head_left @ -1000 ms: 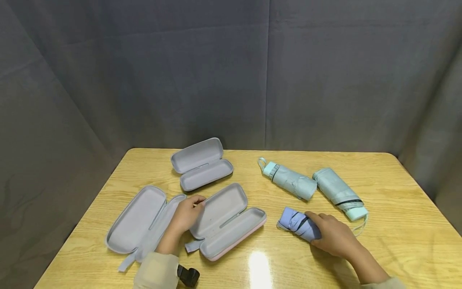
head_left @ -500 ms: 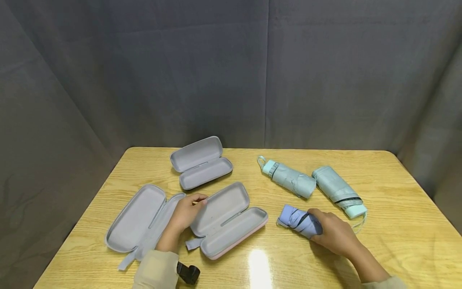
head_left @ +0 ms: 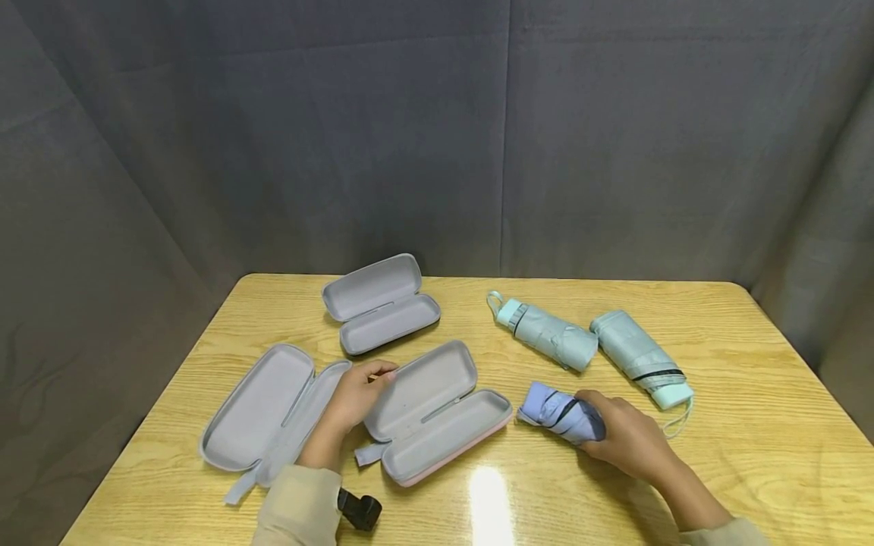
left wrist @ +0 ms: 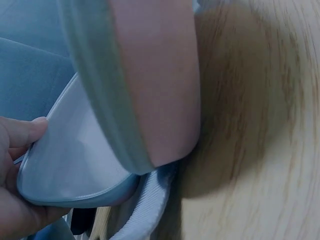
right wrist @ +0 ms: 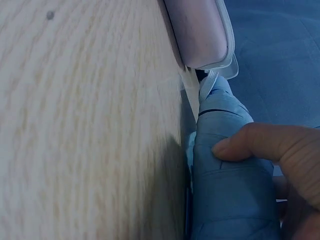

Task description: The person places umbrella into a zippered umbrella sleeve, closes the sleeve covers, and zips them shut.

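Observation:
My left hand (head_left: 356, 394) pinches the raised lid rim of a pink hard case (head_left: 437, 447) with grey lining, which lies open on the table. In the left wrist view the thumb and fingers clasp the lid (left wrist: 75, 160) at its edge. A folded blue umbrella (head_left: 563, 413) is gripped by my right hand (head_left: 628, 436), its handle end pointing left toward the case. Seen from the right wrist, the thumb presses along the wrapped umbrella (right wrist: 232, 185), close above the tabletop, with the pink case (right wrist: 200, 35) just beyond its tip.
To the left lies another open grey case (head_left: 256, 409), partly behind my left forearm. A smaller open grey case (head_left: 382, 307) stands farther back. Two folded mint umbrellas, one angled left (head_left: 553, 337) and one at right (head_left: 638, 356), lie on the wooden table (head_left: 771, 425).
The pink case and my left hand have shifted slightly right. My right hand has brought the blue umbrella a little left, narrowing the gap to the case.

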`<state>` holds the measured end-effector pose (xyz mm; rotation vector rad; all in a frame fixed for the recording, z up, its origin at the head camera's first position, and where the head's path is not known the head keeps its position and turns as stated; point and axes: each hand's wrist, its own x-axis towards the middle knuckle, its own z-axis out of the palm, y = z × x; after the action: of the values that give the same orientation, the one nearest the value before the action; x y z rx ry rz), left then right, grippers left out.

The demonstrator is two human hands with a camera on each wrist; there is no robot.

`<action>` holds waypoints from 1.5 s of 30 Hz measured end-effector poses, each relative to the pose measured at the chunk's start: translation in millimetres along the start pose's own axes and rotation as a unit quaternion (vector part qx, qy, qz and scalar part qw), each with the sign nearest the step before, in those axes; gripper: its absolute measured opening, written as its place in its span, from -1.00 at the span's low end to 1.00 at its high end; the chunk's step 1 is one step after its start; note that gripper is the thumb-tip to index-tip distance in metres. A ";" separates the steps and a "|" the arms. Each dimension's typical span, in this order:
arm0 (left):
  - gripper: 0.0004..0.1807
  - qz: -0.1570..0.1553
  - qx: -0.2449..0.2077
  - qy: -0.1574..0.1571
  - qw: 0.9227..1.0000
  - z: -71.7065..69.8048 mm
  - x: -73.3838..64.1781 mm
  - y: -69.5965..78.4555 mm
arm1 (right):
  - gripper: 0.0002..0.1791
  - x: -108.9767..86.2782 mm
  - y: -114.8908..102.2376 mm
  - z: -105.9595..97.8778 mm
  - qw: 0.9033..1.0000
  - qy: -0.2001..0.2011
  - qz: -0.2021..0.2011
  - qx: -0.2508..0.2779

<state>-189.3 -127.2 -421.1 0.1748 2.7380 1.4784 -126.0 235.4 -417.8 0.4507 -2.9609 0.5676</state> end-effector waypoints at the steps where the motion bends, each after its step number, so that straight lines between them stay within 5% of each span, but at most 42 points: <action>1: -0.77 -0.002 0.000 -0.001 1.000 0.0 -0.1 0.8 | -0.32 0.3 -0.5 -0.1 1.000 -0.001 0.001 0.001; 21: -0.78 0.012 -0.010 0.005 1.000 4.0 -0.2 5.2 | -0.36 5.1 -15.7 -5.5 0.999 0.037 -0.001 0.015; 45: -0.80 0.020 -0.007 0.009 1.000 9.4 -0.1 10.4 | -0.38 11.6 -31.5 -3.9 0.995 0.076 -0.059 0.020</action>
<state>-187.5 -113.7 -417.7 0.2173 2.7525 1.5169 -127.3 205.8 -401.6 0.5564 -2.7625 0.6194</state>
